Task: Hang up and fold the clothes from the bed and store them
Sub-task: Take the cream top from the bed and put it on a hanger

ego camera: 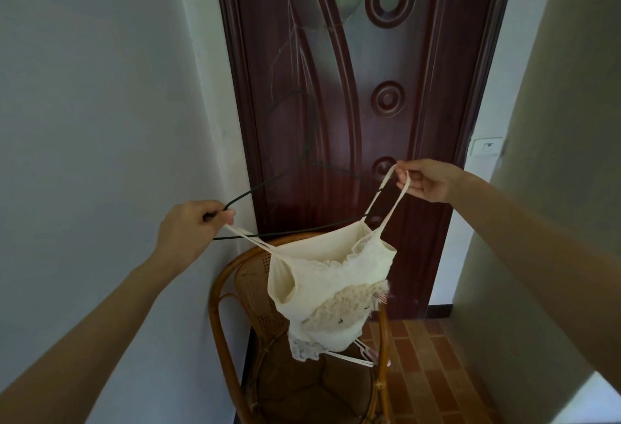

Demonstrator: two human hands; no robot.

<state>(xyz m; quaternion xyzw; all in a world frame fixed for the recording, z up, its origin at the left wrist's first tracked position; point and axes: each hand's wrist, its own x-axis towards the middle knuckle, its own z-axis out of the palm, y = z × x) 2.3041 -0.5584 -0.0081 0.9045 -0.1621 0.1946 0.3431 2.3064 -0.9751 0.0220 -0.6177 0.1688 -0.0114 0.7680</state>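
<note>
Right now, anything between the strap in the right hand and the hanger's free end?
Nothing visible. The right hand pinches the strap just above the hanger arm's end; the left hand grips the other end and strap.

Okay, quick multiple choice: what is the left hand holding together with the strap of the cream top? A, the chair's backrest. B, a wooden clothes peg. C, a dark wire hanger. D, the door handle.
C: the left hand pinches the end of the dark wire hanger along with one strap of the cream top, while the right hand lifts the other strap.
</note>
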